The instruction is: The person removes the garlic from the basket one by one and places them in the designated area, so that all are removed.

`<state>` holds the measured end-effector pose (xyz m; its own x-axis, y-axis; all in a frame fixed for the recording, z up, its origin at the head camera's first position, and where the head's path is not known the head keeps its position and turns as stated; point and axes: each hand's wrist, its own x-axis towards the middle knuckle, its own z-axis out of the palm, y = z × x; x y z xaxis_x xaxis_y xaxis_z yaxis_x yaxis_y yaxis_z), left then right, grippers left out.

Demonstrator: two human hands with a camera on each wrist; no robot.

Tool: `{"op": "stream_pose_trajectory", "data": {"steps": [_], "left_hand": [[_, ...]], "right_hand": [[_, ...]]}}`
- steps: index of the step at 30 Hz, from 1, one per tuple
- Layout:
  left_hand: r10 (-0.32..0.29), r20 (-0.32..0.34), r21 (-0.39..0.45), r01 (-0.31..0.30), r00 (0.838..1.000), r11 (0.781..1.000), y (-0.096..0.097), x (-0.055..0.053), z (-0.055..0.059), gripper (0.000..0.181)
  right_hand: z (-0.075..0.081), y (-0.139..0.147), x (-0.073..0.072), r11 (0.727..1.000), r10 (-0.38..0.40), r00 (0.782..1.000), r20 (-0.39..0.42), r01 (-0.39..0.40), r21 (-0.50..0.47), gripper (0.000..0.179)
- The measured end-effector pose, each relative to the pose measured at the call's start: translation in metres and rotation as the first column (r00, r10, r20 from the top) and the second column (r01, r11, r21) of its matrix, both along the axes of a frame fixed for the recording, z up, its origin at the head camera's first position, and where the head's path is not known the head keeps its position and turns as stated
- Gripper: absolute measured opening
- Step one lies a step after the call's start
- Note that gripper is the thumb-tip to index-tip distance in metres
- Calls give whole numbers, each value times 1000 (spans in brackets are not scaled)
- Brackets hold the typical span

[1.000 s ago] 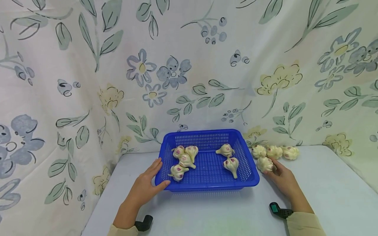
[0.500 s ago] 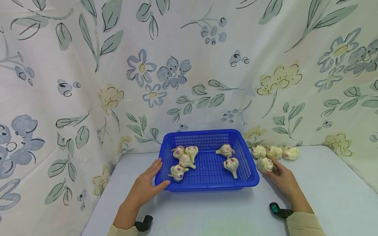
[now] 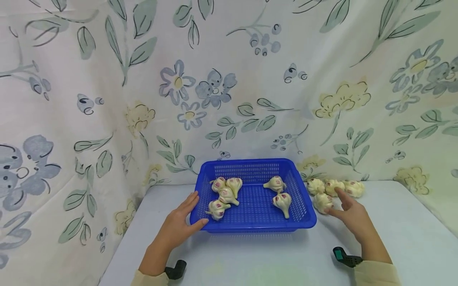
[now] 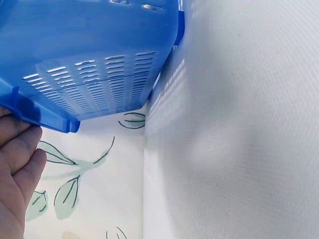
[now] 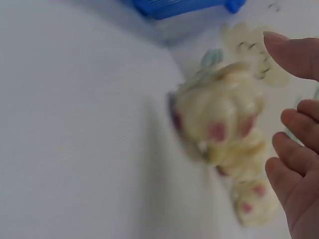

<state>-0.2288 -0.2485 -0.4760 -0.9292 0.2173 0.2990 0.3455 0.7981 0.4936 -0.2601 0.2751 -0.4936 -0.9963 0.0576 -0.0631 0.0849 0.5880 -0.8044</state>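
Blue basket (image 3: 250, 204): six garlic bulbs (image 3: 227, 196) | left hand (image 3: 179, 223): straight-fingered against rim (image 3: 250, 228) | right hand (image 3: 355, 216): half-spread, seemingly empty

Beige sleeves (image 3: 376, 273); black wrist cameras (image 3: 176, 270), green patch (image 3: 338, 254) on right.

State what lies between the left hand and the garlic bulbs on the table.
In the head view, the blue basket, with six garlic bulbs inside, lies between them.
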Motion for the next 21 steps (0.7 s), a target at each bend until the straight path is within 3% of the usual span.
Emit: {"op": "stream_pose_trajectory", "data": {"steps": [6, 12, 16, 21], "left_hand": [[3, 5, -5, -3, 1000, 1000, 0, 0, 0, 87], [12, 18, -3, -12, 1000, 1000, 0, 0, 3, 86], [10, 21, -1, -10, 1000, 1000, 0, 0, 3, 86], [7, 33, -3, -7, 999, 1000, 1, 1, 2, 87]], "right_hand": [[37, -16, 8, 999, 23, 988, -151, -27, -25, 90], [70, -51, 7, 989, 135, 952, -274, -145, -15, 79], [78, -77, -1, 966, 251, 927, -277, -260, 3, 77], [73, -103, -10, 932, 361, 906, -222, -351, 86, 75]]}}
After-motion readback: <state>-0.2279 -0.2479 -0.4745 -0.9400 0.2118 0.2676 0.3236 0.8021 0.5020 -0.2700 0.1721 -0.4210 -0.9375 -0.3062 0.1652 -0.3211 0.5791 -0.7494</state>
